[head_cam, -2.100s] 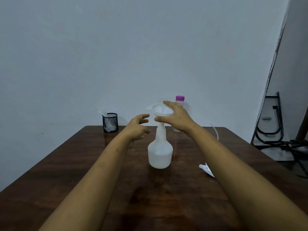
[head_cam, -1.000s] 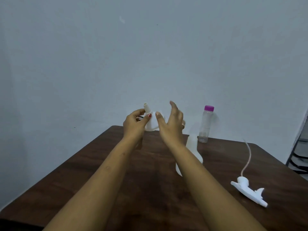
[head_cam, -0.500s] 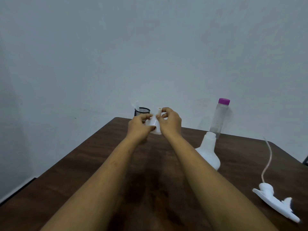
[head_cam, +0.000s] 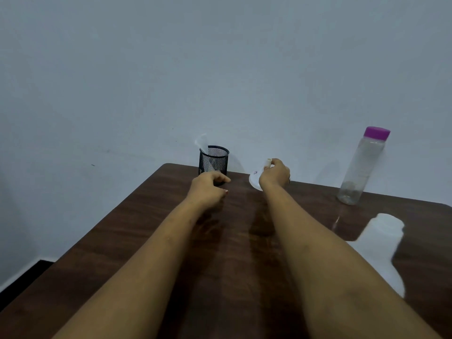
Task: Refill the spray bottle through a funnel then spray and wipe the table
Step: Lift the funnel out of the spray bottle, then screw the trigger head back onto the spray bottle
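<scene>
R hand (head_cam: pixel 274 174) pinches the white plastic funnel (head_cam: pixel 255 180) by its spout, stem up, wide mouth down, touching or just over the far table (head_cam: pixel 137 243) edge; can't tell which. L hand (head_cam: pixel 208 188) loosely curled, holding nothing, just in front of the black mesh cup (head_cam: pixel 213 159). Spray bottle (head_cam: pixel 380 237), uncapped, translucent white, stands well to the R of the grip, nearer the R arm. Clear bottle w/ purple cap (head_cam: pixel 359 167) stands beyond it, upright, smooth, nearly empty. Table dark wood grain.
</scene>
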Demonstrator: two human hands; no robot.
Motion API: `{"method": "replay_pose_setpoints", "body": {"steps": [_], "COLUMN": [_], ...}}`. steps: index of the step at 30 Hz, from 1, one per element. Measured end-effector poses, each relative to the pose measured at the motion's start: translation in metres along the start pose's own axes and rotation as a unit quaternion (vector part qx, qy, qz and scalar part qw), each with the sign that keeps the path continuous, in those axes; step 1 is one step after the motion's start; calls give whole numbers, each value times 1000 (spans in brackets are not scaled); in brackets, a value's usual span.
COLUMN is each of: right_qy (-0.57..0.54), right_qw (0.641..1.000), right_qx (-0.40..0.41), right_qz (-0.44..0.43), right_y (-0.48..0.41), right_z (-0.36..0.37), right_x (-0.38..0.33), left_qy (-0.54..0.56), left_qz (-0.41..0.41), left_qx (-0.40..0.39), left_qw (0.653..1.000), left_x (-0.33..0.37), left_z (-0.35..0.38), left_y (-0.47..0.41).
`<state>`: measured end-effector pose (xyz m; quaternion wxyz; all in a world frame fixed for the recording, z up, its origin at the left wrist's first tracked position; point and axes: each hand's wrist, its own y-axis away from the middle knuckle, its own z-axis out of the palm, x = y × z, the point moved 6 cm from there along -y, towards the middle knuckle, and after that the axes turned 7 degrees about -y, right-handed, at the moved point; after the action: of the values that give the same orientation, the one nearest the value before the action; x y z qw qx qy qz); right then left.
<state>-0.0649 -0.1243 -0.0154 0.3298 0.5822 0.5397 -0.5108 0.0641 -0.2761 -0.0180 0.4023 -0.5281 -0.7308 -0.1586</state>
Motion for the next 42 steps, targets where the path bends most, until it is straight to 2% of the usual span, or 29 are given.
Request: {"method": "replay_pose_setpoints", "body": {"steps": [4,11,15,19,25,28,32,34,35,37,40,42], "right_qy": [39,87,43,20,-95,-162,-146,-104,-44,159,418,489], "right_qw": [999,996,998,999,974,955,951,964,973,968,885,830], "right_qx": [20,-17,8,-45,-162,-132,-61,-63,-71,-104,-174,-263], "right_qz": [12,23,36,16,-124,-209,-267,-238,-217,-166,-107,-48], "right_y": [-12,-4,24,56,121,152,157,145,138,129,134,149], "right_z": [10,6,-14,-38,-95,-147,-227,-263,-278,-303,-332,-341], "right_x": [14,21,6,-23,-94,-125,-129,-107,-91,-54,0,25], "left_qy": [-14,-12,-3,29,108,179,204,211,213,219,230,231], "left_qz": [5,4,-9,-14,8,43,85,101,108,110,100,93], "left_qx": [-12,-13,0,8,61,102,98,108,113,115,109,114], "left_qw": [1000,1000,1000,999,992,978,970,966,964,963,962,962], "left_x": [-4,-2,5,21,71,111,155,171,177,183,187,186], "left_z": [9,19,8,-4,-12,-11,5,12,15,23,36,41], "left_y": [-13,-3,18,49,103,134,166,180,187,198,212,217]}}
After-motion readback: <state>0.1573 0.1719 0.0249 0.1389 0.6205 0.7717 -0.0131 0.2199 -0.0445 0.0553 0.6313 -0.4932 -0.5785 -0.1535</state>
